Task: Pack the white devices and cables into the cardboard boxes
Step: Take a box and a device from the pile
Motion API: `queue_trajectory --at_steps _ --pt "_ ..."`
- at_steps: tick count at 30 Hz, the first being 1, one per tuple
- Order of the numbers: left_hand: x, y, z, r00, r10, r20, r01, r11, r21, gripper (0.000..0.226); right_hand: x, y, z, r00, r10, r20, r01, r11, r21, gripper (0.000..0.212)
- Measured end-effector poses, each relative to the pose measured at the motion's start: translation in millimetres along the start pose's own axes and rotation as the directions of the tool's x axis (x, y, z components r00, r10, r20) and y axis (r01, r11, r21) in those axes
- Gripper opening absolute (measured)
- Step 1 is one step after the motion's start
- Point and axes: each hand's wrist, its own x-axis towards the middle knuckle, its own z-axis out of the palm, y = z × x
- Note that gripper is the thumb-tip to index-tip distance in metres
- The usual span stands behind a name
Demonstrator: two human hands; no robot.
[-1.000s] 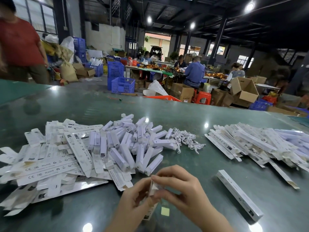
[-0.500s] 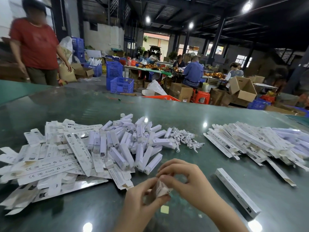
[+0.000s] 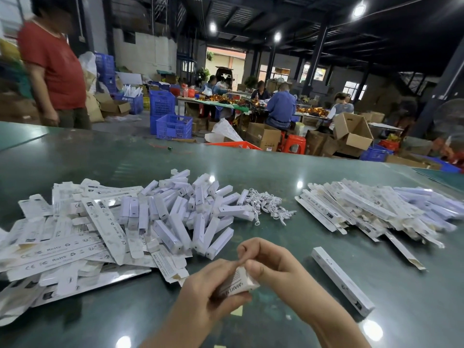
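Both forearms are bare, with no sleeve, glove, ring or watch visible; the left hand (image 3: 200, 292) and right hand (image 3: 273, 266) have short, unpainted nails.

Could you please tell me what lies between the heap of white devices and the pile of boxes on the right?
In the head view, a tangle of white cables lies beside the devices; bare table then runs to the boxes.

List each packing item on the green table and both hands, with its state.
small box: held in both hands, end being worked.
left hand: grips the small box.
right hand: pinches the box's end.
flat cartons: unfolded, heaped.
white devices: loose, piled.
cables: loose, tangled bunch.
packed boxes: closed, stacked in a heap.
single long box: closed, lying apart.
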Motion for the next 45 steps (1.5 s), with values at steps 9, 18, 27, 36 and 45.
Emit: queue_trajectory --at_steps 9,18,27,36,45 --pt "11 9 -16 0.989 0.101 0.104 -0.125 0.956 0.266 0.04 -3 -4 0 1.0 0.019 -0.019 -0.019 1.0 -0.002 0.008" --pt "10 11 -11 0.997 -0.079 0.013 0.075 0.977 0.2 0.048 -5 10 8 0.994 0.084 -0.075 -0.081 0.996 0.037 0.012" --pt "4 7 -5 0.939 -0.287 0.189 0.247 0.946 0.211 0.055 -32 31 -4 0.996 -0.043 -0.08 0.04 0.998 -0.044 0.039" --pt "-4 -25 8 0.872 -0.263 0.413 0.083 0.911 0.404 0.089 -111 64 -53 0.875 -0.39 -0.286 -0.089 0.452 -0.887 0.031" --pt "-17 -50 -13 0.912 -0.302 0.278 0.141 0.867 0.479 0.061 -132 88 -120 0.648 -0.295 -0.702 -0.717 0.075 -0.693 0.034"
